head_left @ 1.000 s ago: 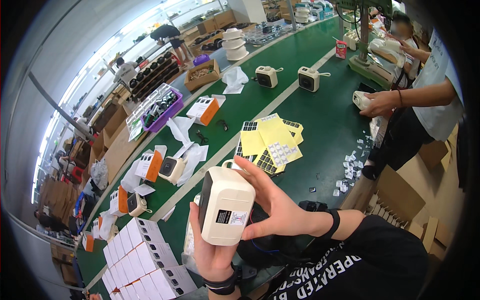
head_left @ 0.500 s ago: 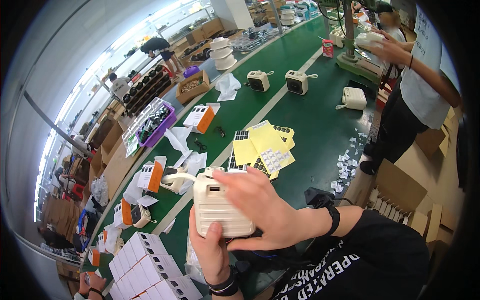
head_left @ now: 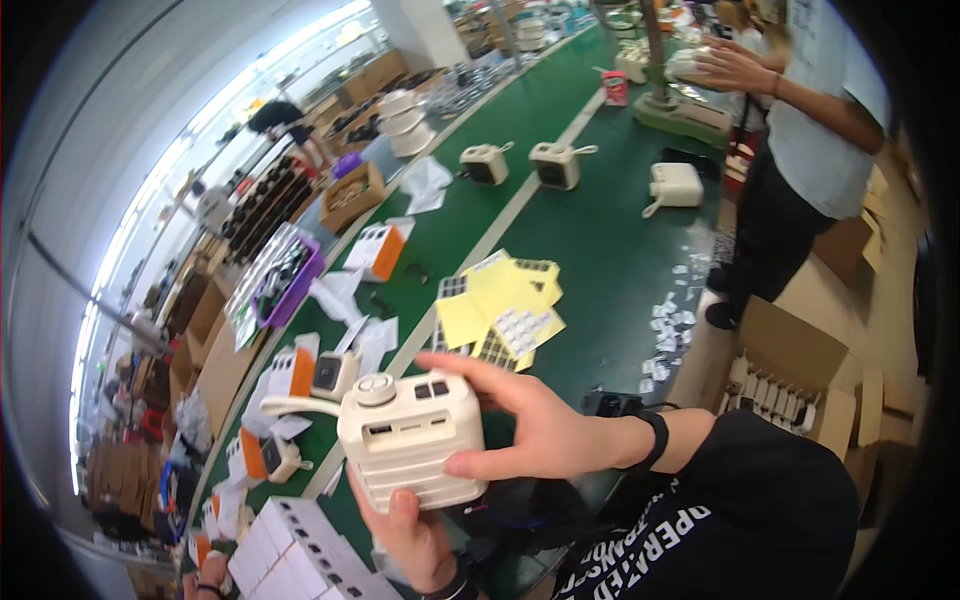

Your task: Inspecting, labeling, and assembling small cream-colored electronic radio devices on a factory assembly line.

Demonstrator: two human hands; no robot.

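A small cream portable speaker (head_left: 405, 440) is held between my two hands at the front of the bench. Its ribbed side with several port slots faces me, a round knob and dark buttons are on top, and a cream strap sticks out to the left. My left hand (head_left: 408, 540) grips it from below, thumb on the lower ribs. My right hand (head_left: 535, 420) clasps its right side, thumb on the ribs and fingers reaching behind the top edge, their tips hidden. Just beyond lie yellow sticker sheets (head_left: 490, 305), overlapping one another.
More speakers (head_left: 555, 165) stand along the green bench (head_left: 600, 240). Orange-and-white boxes (head_left: 378, 250) and white wrapping lie left, with stacked white boxes (head_left: 300, 555) nearest. Paper scraps (head_left: 668, 330) line the right edge. A co-worker (head_left: 815, 150) handles a pale object by a green press (head_left: 680, 115).
The speaker has turned and tipped, so its top and more port slots now show. My right hand, blurred over its upper corner before, now clasps its right side. The whole view has shifted.
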